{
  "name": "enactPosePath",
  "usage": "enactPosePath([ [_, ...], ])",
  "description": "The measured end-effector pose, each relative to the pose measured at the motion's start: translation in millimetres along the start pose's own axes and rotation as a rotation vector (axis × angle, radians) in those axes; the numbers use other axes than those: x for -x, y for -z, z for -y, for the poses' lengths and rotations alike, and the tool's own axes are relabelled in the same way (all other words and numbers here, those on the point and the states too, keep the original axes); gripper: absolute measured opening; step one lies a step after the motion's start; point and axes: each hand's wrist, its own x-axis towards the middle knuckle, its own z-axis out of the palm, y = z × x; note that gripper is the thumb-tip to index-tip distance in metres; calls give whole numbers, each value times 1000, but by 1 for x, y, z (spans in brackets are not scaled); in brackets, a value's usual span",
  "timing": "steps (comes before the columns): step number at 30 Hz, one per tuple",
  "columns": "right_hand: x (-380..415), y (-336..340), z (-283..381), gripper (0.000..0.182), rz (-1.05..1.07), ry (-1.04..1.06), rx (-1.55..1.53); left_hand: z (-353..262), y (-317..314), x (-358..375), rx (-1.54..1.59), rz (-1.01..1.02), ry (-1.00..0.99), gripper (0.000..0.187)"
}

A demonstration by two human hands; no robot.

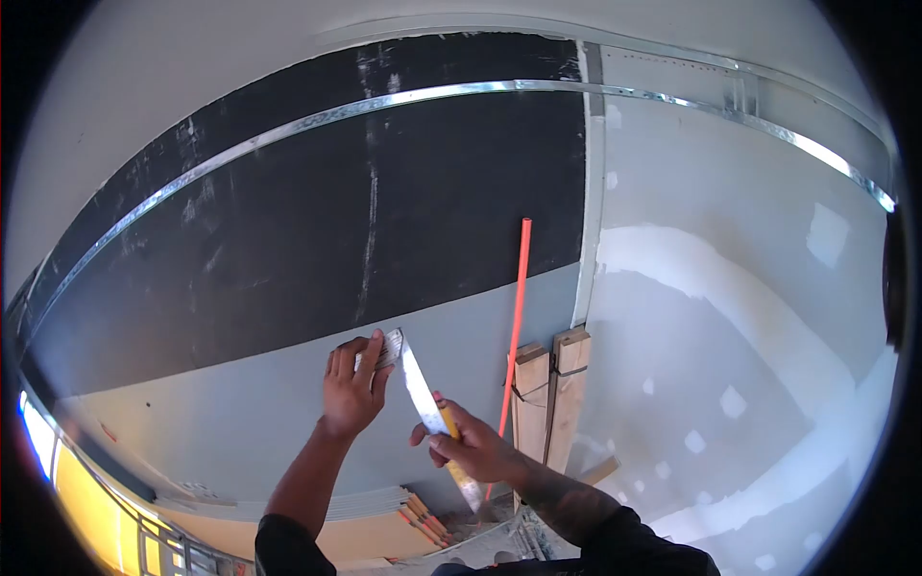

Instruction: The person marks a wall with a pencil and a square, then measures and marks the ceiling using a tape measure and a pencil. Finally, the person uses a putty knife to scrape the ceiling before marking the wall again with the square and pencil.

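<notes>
My left hand (353,389) is raised in front of the grey lower wall panel, its fingers closed on a small pale piece with dark markings (389,351). To its right, my right hand (466,442) grips a long, flat metal blade tool (416,382) with a yellow part along its middle. The tool slants, its upper tip touching or very near the right edge of the small piece. What the piece is cannot be made out.
An orange pole (520,307) leans against the wall beside strapped wooden boards (570,384). A metal track (375,104) crosses the black wall panel (471,182). Timber pieces (423,518) lie low down. Patched plasterboard (711,288) stands at right.
</notes>
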Motion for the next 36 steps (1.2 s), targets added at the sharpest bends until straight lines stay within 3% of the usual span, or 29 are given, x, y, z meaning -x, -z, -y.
enactPosePath([
  [5, 17, 31, 3, 55, -123, -64, -402, -8, -35, -12, -3, 7, -171, 50],
  [12, 13, 28, 10, 48, -360, -163, -417, 3, -65, -1, 83, 112, -257, 47],
  [20, -45, 7, 16, 35, -506, -187, -664, 59, -62, -24, -190, 292, -467, 27],
  [22, -67, 14, 35, 33, -518, -151, -706, 66, -62, -53, -231, 307, -426, 23],
  [28, -141, 81, 117, 30, -192, 112, -616, 72, -55, -182, -349, 177, -223, 18],
  [31, -171, 112, 170, 40, -232, 189, -544, 89, -65, -258, -303, -28, -229, 19],
  [33, -175, 125, 203, 44, -362, 254, -444, 88, -63, -304, -462, -99, -184, 20],
  [36, -155, 159, 226, 53, -315, 313, -304, 107, -65, -360, -478, -95, -123, 21],
])
